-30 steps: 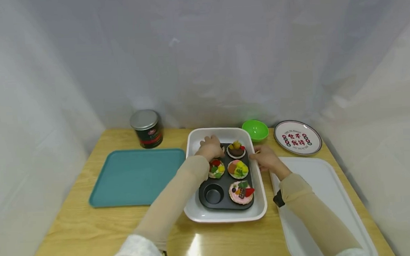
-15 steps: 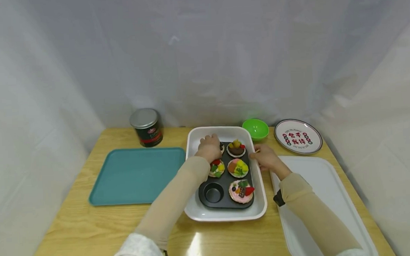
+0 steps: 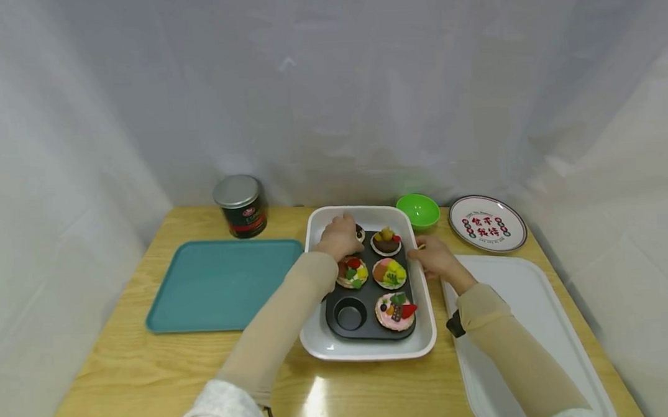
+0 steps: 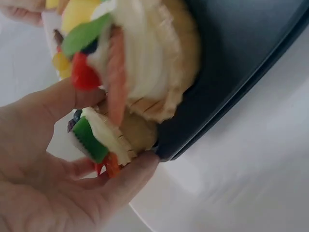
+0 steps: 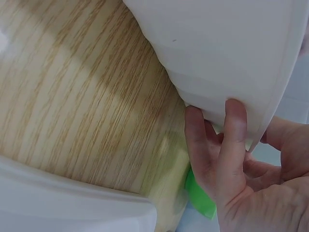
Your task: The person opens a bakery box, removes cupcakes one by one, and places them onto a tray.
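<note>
My left hand [image 3: 339, 236] is over the back-left cup of a black muffin tin [image 3: 369, 331]. In the left wrist view its thumb and fingers are around a cream tart [image 4: 112, 135] with green and red fruit topping, right at the tin's edge. The tin lies inside a deep white tray [image 3: 368, 357]. Other toy tarts sit in its cups: a fruit tart [image 3: 352, 273] just in front of that hand, a chocolate one [image 3: 386, 243], a pink one [image 3: 396, 313]. My right hand [image 3: 434, 257] grips the white tray's right rim, thumb over it, fingers against the outer wall.
A teal tray [image 3: 225, 285] lies to the left, with a lidded tin can [image 3: 240, 206] behind it. At the back right stand a green bowl [image 3: 418, 211] and a plate with red characters [image 3: 487, 223]. My right forearm passes over a flat white tray [image 3: 516, 287].
My left hand has shifted slightly left, so more of the tarts beside it shows. The right hand keeps its hold on the tray rim.
</note>
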{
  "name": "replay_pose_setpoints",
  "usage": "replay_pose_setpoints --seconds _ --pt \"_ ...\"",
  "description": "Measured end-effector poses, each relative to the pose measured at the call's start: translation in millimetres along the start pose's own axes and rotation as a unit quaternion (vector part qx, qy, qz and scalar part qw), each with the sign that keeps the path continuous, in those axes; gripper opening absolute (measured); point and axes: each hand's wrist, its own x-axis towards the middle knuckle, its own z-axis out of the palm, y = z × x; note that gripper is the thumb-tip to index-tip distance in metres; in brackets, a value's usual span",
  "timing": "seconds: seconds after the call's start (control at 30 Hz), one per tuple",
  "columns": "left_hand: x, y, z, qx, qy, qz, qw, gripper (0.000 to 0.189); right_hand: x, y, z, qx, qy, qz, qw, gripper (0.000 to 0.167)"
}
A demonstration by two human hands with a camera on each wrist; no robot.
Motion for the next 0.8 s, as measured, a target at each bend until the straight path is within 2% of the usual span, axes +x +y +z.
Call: replay_pose_setpoints --seconds 0.17,0.3,0.47,0.57,0.8 --pt "-3.8 -4.1 -9.4 -0.02 -0.01 -0.01 0.9997 0.07 1.1 -0.3 2.5 0.001 0.002 -0.005 1.0 0.036" --pt "-7.0 -7.9 -15.9 -0.03 -0.011 -0.006 0.9995 0.076 1.4 -0.1 3.7 -0.001 0.002 -0.006 1.0 0.036" --pt "-9.8 -16.4 -26.4 -0.044 0.014 0.007 0.9989 0.081 -0.3 -0.4 4.0 -0.005 0.004 -0.007 1.0 0.035" --pt "-11.6 -23.8 -35.3 -0.058 0.033 0.012 0.9977 0.077 -2.3 -0.5 3.6 -0.004 0.003 -0.002 1.0 0.034" --pt "-17.3 -49.3 -58.9 -0.111 0.066 0.026 0.9913 0.074 -5.6 -1.8 3.0 -0.002 -0.002 -0.004 1.0 0.038"
